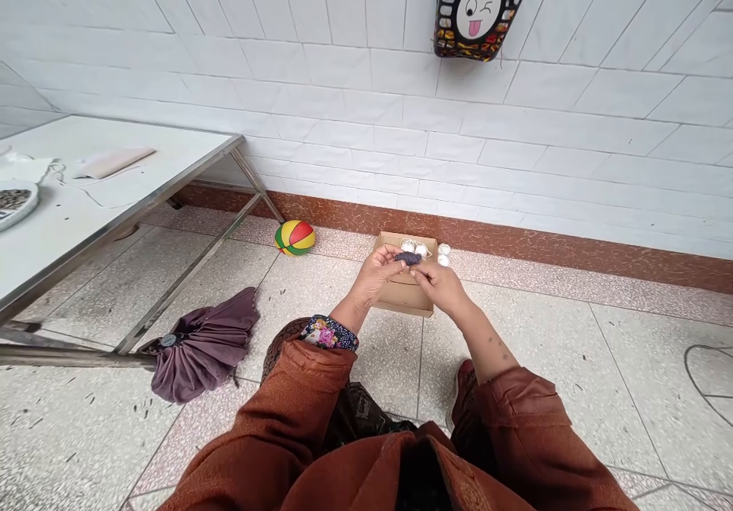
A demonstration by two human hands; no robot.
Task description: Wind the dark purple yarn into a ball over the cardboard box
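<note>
held: dark bundle (408, 258) pinched between fingers of my left hand (378, 270) and right hand (440, 283), above box (404, 294) | done: several white pieces (424, 250) lay at its far edge | left: bundle not yet set down

Both arms out toward 12 o'clock, forearms converging. Left hand (378, 269) at 11 o'clock, palm turned inward, fingers (395, 254) curled, tips pinched together. Right hand (440, 283) at 1 o'clock, knuckles up, fingertips meeting left's, pinched too. Hands touching at tips. Sleeves pushed back, right forearm bare to elbow, left wrist bent slightly.
</note>
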